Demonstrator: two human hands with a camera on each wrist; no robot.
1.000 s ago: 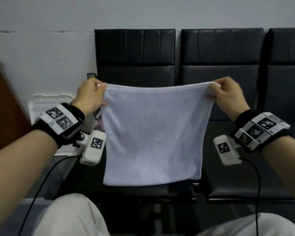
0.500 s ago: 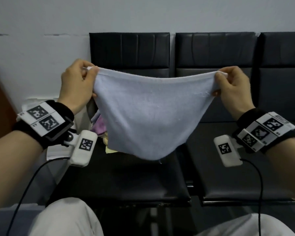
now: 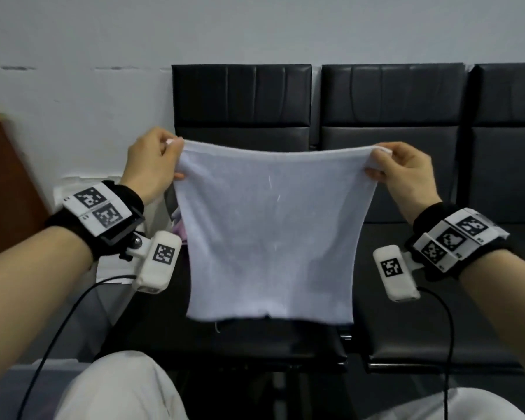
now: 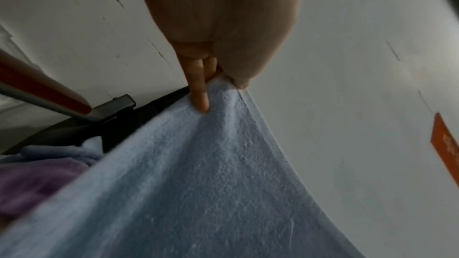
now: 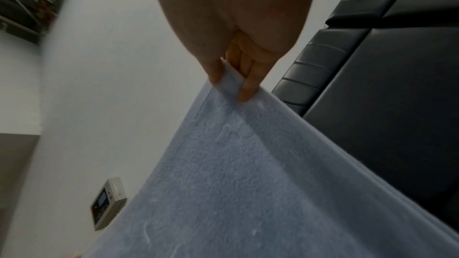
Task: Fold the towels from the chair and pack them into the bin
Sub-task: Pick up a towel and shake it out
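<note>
Your left hand (image 3: 152, 165) and right hand (image 3: 406, 174) each pinch 1 top corner of the pale blue towel (image 3: 270, 234), stretched above the black chair (image 3: 240, 95); the white bin (image 3: 73, 189) sits left, contents hidden.

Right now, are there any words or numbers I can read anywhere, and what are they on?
No text is readable.
Orange sign on the wall: white characters, too blurred to read.
Wrist tags: black-and-white code squares, with tiny unreadable marks.
Wall box: small screen, too blurred to read.
</note>
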